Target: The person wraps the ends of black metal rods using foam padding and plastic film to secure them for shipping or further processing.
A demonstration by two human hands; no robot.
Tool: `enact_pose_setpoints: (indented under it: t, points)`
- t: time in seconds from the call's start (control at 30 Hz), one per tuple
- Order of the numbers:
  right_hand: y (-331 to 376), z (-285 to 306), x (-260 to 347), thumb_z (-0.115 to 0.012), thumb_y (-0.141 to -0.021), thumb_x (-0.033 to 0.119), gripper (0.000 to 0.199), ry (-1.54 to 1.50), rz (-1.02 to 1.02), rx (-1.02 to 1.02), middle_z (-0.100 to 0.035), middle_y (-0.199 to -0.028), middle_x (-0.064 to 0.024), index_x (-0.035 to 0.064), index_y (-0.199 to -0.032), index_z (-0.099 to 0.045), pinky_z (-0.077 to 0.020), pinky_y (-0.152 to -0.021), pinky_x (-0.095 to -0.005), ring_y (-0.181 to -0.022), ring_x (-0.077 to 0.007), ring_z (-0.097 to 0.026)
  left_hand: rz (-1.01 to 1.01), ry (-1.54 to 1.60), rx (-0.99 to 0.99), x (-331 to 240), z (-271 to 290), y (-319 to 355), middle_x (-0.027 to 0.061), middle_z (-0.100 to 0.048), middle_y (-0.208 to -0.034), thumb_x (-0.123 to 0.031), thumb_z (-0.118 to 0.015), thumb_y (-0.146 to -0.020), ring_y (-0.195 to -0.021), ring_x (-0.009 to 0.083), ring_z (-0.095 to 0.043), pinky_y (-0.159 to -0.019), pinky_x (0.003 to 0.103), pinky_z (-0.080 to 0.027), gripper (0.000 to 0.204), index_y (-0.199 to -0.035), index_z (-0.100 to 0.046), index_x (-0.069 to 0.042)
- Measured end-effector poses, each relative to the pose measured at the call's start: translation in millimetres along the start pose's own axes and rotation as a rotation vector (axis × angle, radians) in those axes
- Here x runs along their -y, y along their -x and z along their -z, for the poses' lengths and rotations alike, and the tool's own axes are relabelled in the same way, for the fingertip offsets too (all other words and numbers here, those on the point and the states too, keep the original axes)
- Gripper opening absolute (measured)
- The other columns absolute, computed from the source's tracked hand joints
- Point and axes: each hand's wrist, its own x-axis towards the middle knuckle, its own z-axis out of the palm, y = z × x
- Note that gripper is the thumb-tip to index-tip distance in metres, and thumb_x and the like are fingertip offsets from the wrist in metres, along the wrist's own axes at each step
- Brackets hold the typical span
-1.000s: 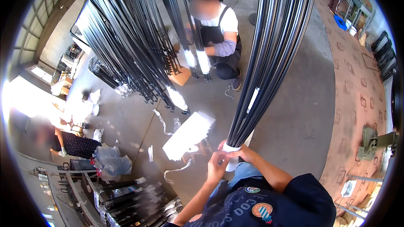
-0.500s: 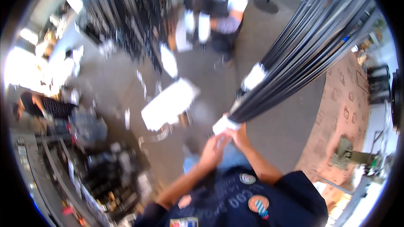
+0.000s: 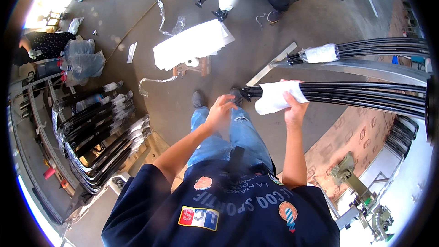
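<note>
Now, rods (image 3: 361,96): likely heavy; hold beside your right hand (image 3: 295,110).
Right hand: clasps paper (image 3: 272,98).
Left hand (image 3: 219,115): can't tell grip.

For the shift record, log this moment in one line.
right hand: gripping white wrap on black tubes | left hand: apart from wrap, contents unclear | second bundle: beyond, white-wrapped | white sheets: stacked ahead

Room is offered over smooth grey floor (image 3: 238,71); rightward, the left hand (image 3: 222,113) is obstructed by long, thin black tubes (image 3: 361,95).
</note>
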Motion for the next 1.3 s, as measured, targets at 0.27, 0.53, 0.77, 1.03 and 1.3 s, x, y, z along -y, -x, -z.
enact_pose_setpoints:
  t: [0.27,0.53,0.77,1.03,1.3]
  points:
    - [-8,0,-4,-0.065,-0.062,0.001,0.042,0.119,0.051,0.043,-0.052,-0.09,-0.0095,0.0033,-0.101,-0.048,-0.0407,-0.088,-0.0405,-0.094,-0.0289,-0.055,0.37,-0.09,-0.033,193,-17,-28,0.0156,-0.047,-0.108,0.006,-0.05,-0.061,-0.102,0.0341,-0.047,-0.088,0.039,-0.041,0.034,-0.089,-0.058,-0.012]
    - [-6,11,-13,-0.068,-0.062,0.014,0.046,0.331,0.188,-0.023,-0.049,-0.091,-0.0085,0.0049,-0.102,-0.048,-0.0426,-0.086,-0.0398,-0.091,-0.0269,-0.055,0.854,-0.484,-0.015,344,11,-96,0.0167,-0.031,-0.119,-0.002,-0.059,-0.066,-0.108,0.0348,-0.042,-0.082,0.042,-0.046,0.053,-0.114,-0.037,-0.01]
    - [-9,9,-18,-0.065,-0.063,0.016,0.041,0.344,0.225,-0.029,-0.041,-0.085,-0.0055,0.0068,-0.097,-0.045,-0.0421,-0.089,-0.0322,-0.088,-0.0189,-0.05,0.785,-0.651,-0.08,412,-9,-108,0.0158,-0.024,-0.129,-0.009,-0.065,-0.064,-0.115,0.035,-0.035,-0.084,0.041,-0.044,0.051,-0.111,-0.045,-0.013]
    - [-13,10,-16,-0.066,-0.063,0.011,0.042,0.245,0.253,0.033,-0.038,-0.087,-0.0058,0.0042,-0.099,-0.044,-0.0434,-0.091,-0.0308,-0.088,-0.0183,-0.047,0.64,-0.629,-0.095,431,3,-127,0.018,-0.029,-0.131,-0.023,-0.069,-0.064,-0.11,0.0339,-0.039,-0.086,0.039,-0.041,0.032,-0.091,-0.062,-0.008]
    - [-6,24,-24,-0.065,-0.058,0.004,0.053,0.126,0.096,-0.167,-0.051,-0.096,-0.0133,0.0014,-0.108,-0.045,-0.0395,-0.09,-0.0473,-0.097,-0.0333,-0.054,0.528,0.601,-0.302,278,49,-68,0.0154,-0.045,-0.117,-0.023,-0.064,-0.076,-0.105,0.0257,-0.046,-0.089,0.035,-0.035,0.049,-0.113,-0.046,0.004]
